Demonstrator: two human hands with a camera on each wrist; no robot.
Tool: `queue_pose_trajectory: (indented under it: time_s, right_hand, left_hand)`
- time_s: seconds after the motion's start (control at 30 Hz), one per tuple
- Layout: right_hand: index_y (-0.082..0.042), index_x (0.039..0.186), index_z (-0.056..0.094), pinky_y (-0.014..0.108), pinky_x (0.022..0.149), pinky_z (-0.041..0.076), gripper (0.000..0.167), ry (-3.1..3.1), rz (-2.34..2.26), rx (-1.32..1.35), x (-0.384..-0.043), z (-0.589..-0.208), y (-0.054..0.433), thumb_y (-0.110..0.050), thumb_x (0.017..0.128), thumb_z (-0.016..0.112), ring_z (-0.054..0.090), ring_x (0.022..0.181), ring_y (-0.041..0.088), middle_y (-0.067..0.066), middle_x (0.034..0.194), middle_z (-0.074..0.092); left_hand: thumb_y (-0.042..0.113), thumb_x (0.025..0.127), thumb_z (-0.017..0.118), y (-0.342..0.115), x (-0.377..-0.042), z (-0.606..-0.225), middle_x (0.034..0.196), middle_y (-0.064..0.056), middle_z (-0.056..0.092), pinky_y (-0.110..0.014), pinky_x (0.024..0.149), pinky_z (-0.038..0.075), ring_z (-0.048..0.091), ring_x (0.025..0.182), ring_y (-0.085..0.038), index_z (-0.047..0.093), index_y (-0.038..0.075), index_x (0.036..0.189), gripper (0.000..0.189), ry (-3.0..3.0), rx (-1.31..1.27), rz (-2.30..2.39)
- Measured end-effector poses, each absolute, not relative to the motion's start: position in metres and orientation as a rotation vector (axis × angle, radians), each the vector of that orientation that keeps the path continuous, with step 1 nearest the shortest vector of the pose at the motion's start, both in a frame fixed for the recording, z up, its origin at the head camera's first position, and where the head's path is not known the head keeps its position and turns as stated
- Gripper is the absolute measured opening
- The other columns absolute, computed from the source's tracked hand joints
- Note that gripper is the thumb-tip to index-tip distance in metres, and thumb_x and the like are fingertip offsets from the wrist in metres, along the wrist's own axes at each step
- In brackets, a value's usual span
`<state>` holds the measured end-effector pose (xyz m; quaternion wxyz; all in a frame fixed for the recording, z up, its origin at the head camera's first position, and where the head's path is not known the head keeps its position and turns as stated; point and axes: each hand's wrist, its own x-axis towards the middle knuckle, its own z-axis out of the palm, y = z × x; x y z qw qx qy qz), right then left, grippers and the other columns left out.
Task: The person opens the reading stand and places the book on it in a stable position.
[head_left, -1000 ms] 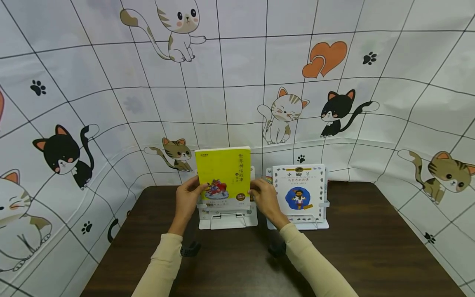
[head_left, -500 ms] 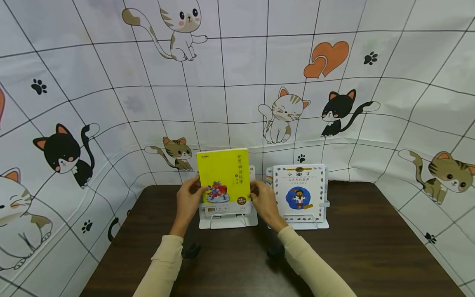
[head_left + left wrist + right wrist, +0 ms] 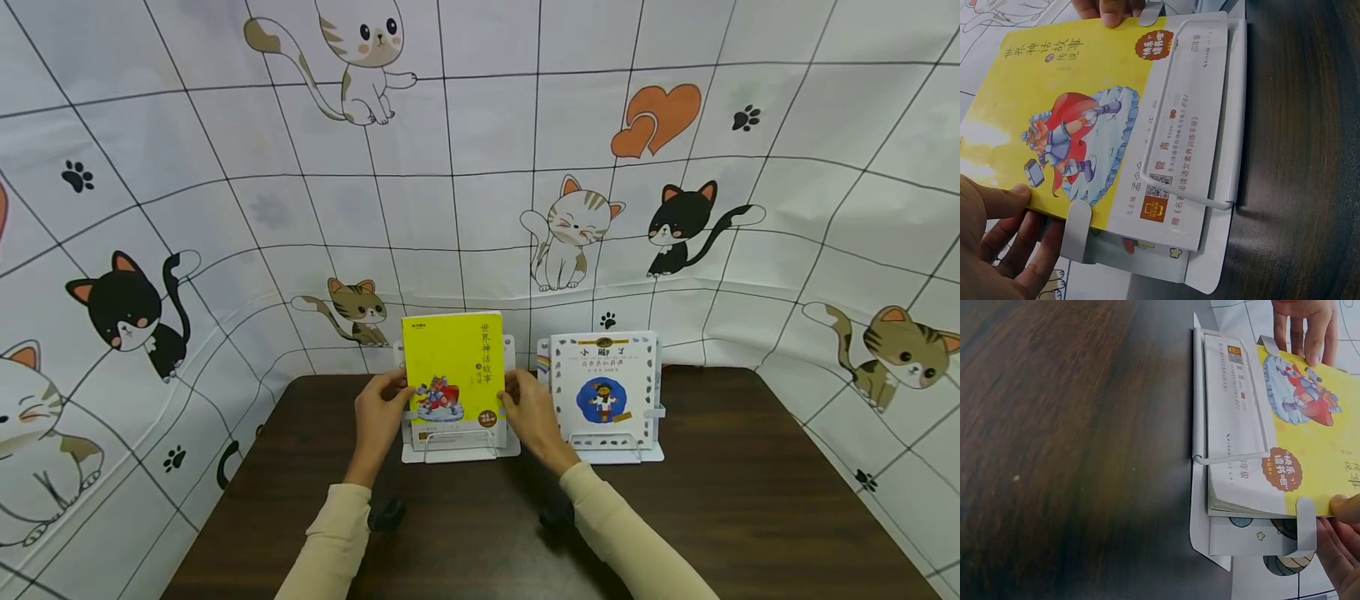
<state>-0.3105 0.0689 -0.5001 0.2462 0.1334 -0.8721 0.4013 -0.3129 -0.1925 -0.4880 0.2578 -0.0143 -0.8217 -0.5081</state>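
Observation:
A yellow paperback book with a red-caped figure on its cover stands in a white book stand. Its lower white band is behind the stand's wire holder. My left hand pinches the book's left edge, thumb on the cover. On the opposite edge, my right hand grips it likewise, with the thumb in front. In the left wrist view, a side clip overlaps the cover near my fingers. The right wrist view shows the other clip by my right thumb.
Just to the right, a white picture book sits in a second white stand. Both stands are on a dark wooden table. Behind hangs a white gridded cloth printed with cats.
The yellow book has moved down into the stand, its bottom now behind the wire holder. It has straightened from a slight tilt. Both hands have stayed at its edges.

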Motion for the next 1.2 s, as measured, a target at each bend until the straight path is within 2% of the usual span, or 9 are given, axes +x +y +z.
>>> queue_pose_trajectory:
  time_s: [0.4, 0.7, 0.93, 1.2]
  right_hand:
    - [-0.001, 0.117, 0.068, 0.037, 0.081, 0.062, 0.022, -2.338, 1.134, 0.333, -0.309, -0.501, 0.070, -0.004, 0.097, 0.077, 0.072, 0.091, 0.023, 0.013, 0.104, 0.072]
    - [-0.001, 0.118, 0.069, 0.038, 0.082, 0.062, 0.023, -2.349, 1.142, 0.301, -0.309, -0.497, 0.070, -0.004, 0.097, 0.077, 0.072, 0.091, 0.023, 0.013, 0.103, 0.072]
    - [-0.001, 0.116, 0.069, 0.036, 0.079, 0.060, 0.021, -2.409, 1.116, 0.275, -0.310, -0.493, 0.070, -0.004, 0.097, 0.077, 0.070, 0.089, 0.021, 0.012, 0.102, 0.073]
    - [0.000, 0.125, 0.069, 0.040, 0.083, 0.063, 0.026, -2.444, 1.137, 0.291, -0.300, -0.475, 0.077, -0.006, 0.100, 0.073, 0.074, 0.096, 0.025, 0.014, 0.111, 0.075]
  left_hand:
    - [0.003, 0.093, 0.082, -0.188, -0.313, -0.489, 0.107, -0.018, 0.078, -0.008, 0.072, 0.047, 0.075, 0.095, -0.033, 0.077, 0.001, 0.118, 0.026, -2.186, -0.030, -1.426]
    - [0.003, 0.093, 0.082, -0.189, -0.315, -0.490, 0.107, -0.018, 0.078, -0.008, 0.073, 0.047, 0.075, 0.095, -0.033, 0.077, 0.001, 0.118, 0.026, -2.179, -0.045, -1.439]
    - [0.003, 0.097, 0.077, -0.190, -0.314, -0.490, 0.112, -0.019, 0.077, -0.012, 0.077, 0.047, 0.074, 0.099, -0.032, 0.075, 0.001, 0.122, 0.025, -2.229, -0.043, -1.417]
    - [0.004, 0.098, 0.074, -0.188, -0.308, -0.485, 0.111, -0.019, 0.074, -0.021, 0.081, 0.051, 0.071, 0.098, -0.031, 0.075, -0.001, 0.119, 0.022, -2.255, -0.022, -1.368]
